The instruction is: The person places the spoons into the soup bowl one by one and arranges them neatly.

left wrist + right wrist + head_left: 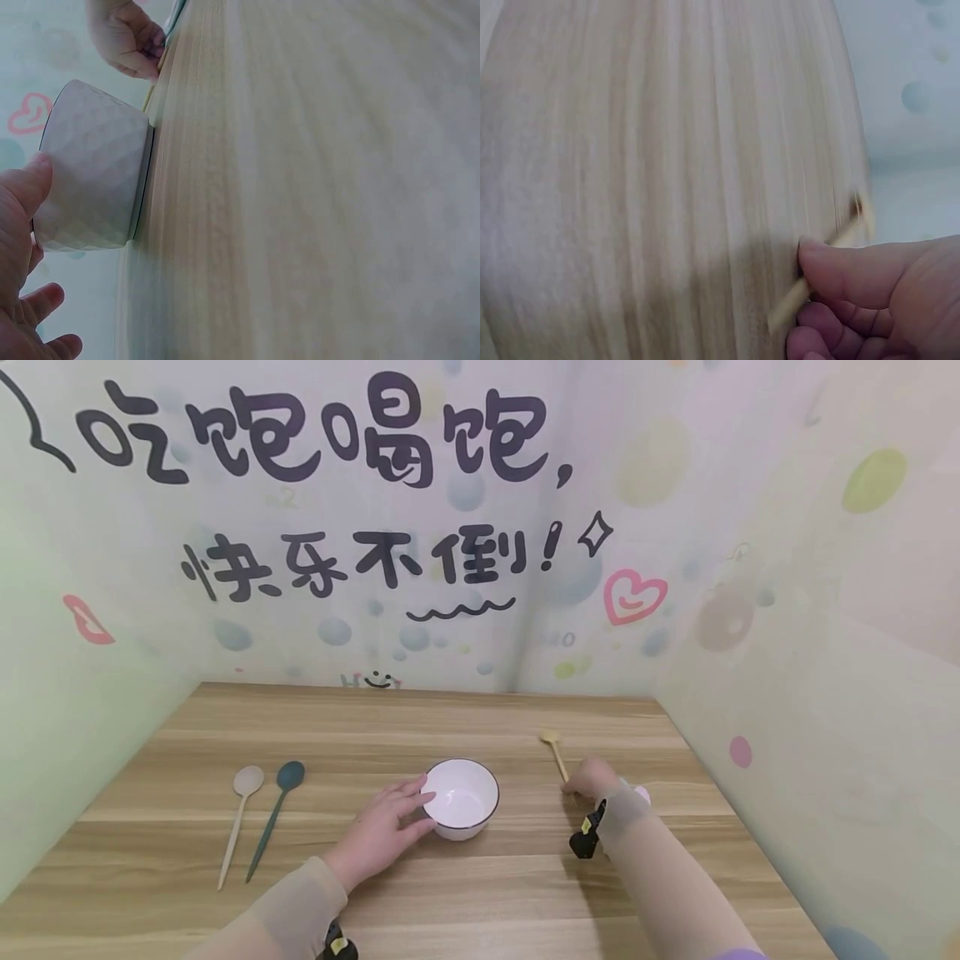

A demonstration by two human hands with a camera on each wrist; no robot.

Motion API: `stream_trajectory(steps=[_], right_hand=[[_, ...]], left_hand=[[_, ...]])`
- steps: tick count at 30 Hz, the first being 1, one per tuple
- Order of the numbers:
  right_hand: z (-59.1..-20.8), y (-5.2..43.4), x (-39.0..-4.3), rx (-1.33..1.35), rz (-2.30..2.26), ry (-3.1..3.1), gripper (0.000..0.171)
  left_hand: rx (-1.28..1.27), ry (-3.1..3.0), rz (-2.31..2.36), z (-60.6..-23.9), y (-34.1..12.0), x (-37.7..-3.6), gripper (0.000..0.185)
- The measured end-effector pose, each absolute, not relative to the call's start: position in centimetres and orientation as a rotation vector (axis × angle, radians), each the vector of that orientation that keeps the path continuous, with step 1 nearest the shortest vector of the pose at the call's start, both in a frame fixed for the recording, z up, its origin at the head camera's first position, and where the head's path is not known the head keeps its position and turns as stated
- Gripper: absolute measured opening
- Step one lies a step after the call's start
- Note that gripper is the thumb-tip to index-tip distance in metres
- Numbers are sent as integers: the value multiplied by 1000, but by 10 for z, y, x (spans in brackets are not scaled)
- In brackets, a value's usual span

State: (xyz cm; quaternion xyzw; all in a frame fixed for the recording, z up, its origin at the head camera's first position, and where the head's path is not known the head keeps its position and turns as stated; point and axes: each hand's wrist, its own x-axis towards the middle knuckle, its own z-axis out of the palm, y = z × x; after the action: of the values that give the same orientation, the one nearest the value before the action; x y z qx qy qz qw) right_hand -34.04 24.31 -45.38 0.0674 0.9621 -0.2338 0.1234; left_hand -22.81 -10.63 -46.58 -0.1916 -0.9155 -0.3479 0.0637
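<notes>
Looking down from the head view: wooden table enclosed by printed walls. White bowl with a dark rim stands near the table's middle; its inside shows nothing. Left hand rests against the bowl's left side, fingers fairly straight and spread. Right hand is curled on the handle of a yellow spoon lying right of the bowl, well apart from it. Beige spoon and dark green spoon lie side by side at far left.

Left wrist view: thumb of the left hand touches the bowl wall, fingers relaxed. Right hand shows beyond, closed on something thin.

Right wrist view: right hand pinches the yellow spoon handle against the table; picture blurred.
</notes>
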Motion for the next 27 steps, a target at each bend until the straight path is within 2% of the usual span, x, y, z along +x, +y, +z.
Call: stream_trajectory(steps=[10,12,22,27], right_hand=[[-456,240,-335,-95,-443,2872,24],[-454,239,-333,-116,-460,2875,20],[-456,246,-329,-70,-835,2725,9],[-460,247,-328,-20,-938,2711,10]], left_hand=[[-576,-2758,-1056,-466,-106,-228,43],[-577,-2756,-1053,-467,-106,-228,43],[-569,-2761,-1066,-467,-105,-228,44],[-574,-2757,-1066,-468,-106,-229,44]])
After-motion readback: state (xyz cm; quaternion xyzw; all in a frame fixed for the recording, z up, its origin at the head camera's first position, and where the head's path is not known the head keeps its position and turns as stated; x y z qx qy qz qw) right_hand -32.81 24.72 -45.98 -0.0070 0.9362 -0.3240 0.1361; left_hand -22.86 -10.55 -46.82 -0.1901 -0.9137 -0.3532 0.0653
